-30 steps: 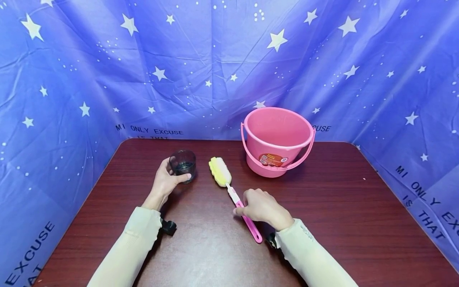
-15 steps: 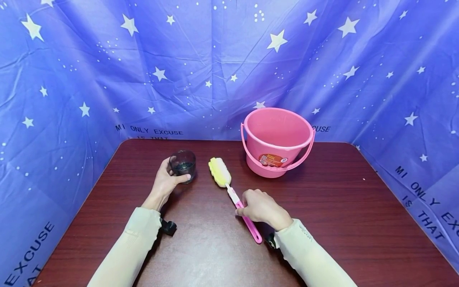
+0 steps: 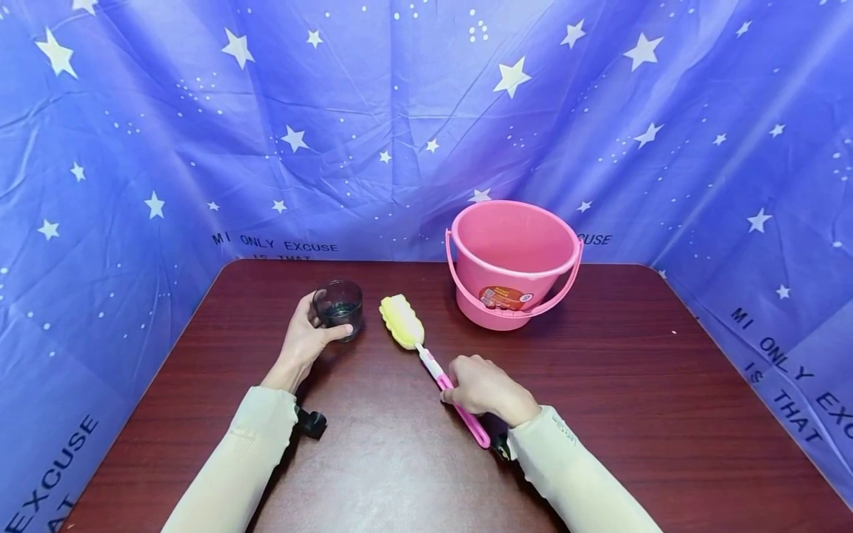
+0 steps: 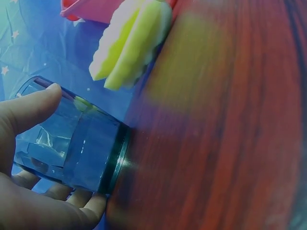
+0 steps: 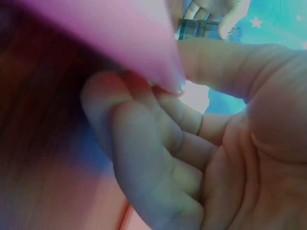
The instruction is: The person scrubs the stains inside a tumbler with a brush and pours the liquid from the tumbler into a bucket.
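My left hand (image 3: 305,342) grips a dark clear glass (image 3: 341,305) upright on the table, thumb on the near side and fingers behind it. In the left wrist view the same glass (image 4: 81,139) shows its base against the wood. My right hand (image 3: 486,389) pinches the pink handle (image 3: 472,423) of a brush between thumb and fingers. The brush's yellow and white sponge head (image 3: 403,322) points away and to the left, close to the right of the glass. The pink handle (image 5: 120,38) crosses the right wrist view, blurred, beside the curled fingers (image 5: 139,143).
A pink bucket (image 3: 503,296) with its carrying handle down in front stands at the back, right of the sponge head. The dark red wooden table (image 3: 633,407) runs back to a blue curtain (image 3: 400,111) with stars.
The brush has turned slightly in my right hand: its sponge head has shifted a little left and shows more yellow. My left hand and the glass have hardly moved.
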Demonstrator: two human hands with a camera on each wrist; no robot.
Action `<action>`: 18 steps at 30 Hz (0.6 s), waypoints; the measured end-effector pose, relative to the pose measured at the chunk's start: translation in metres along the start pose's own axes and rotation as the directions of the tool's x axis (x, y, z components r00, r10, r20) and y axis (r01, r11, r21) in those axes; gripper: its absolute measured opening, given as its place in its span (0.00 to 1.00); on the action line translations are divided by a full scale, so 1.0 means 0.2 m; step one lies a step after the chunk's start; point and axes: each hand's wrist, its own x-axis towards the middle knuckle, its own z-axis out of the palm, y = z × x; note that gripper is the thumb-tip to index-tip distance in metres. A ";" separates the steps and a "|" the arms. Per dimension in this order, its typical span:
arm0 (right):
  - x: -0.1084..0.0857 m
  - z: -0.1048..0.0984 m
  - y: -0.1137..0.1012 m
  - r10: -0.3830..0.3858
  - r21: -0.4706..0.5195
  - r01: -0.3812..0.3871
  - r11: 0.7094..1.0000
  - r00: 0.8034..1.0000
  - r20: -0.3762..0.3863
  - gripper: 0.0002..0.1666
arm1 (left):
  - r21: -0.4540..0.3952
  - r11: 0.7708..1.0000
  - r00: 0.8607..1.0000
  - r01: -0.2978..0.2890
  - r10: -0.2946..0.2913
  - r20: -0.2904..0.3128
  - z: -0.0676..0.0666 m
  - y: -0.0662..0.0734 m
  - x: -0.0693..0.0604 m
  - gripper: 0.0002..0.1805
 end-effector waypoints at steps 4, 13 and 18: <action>0.00 -0.01 0.01 0.018 0.030 -0.018 0.999 1.000 -0.014 0.14 | 0.004 1.000 1.000 -0.003 0.003 0.000 0.00 0.00 0.00 0.50; -0.01 -0.03 0.01 0.033 0.170 -0.025 0.985 0.999 -0.040 0.13 | -0.007 1.000 1.000 -0.020 0.020 0.012 0.00 0.00 0.00 0.50; -0.02 -0.04 0.01 0.063 0.241 -0.048 0.969 0.997 -0.055 0.09 | 0.003 1.000 1.000 -0.021 0.021 0.011 0.00 0.00 0.00 0.50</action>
